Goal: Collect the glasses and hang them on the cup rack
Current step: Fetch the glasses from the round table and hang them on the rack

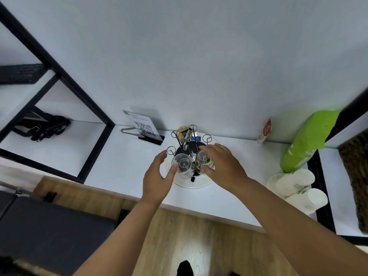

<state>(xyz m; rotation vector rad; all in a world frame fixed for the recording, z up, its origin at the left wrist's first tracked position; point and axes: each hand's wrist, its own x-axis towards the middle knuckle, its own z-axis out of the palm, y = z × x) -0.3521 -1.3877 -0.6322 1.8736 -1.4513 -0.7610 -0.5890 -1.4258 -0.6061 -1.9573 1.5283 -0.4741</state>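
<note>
A chrome wire cup rack point(189, 145) with looped arms stands on a round white tray point(196, 184) on the white counter. Two clear glasses sit at the rack's near side. My left hand point(158, 176) curves beside the left glass point(182, 165), thumb tip touching its side, fingers spread and apart from it. My right hand point(223, 166) grips the right glass point(203, 159), fingers over its top and thumb on its near side. A third, yellowish glass point(182, 133) sits at the back of the rack.
A QR-code sign point(144, 128) stands left of the rack. A small tube point(264, 133) leans on the wall, with a green bag point(306, 140) and stacked paper cups point(296, 188) to the right. Black shelf frames point(79, 86) rise on the left.
</note>
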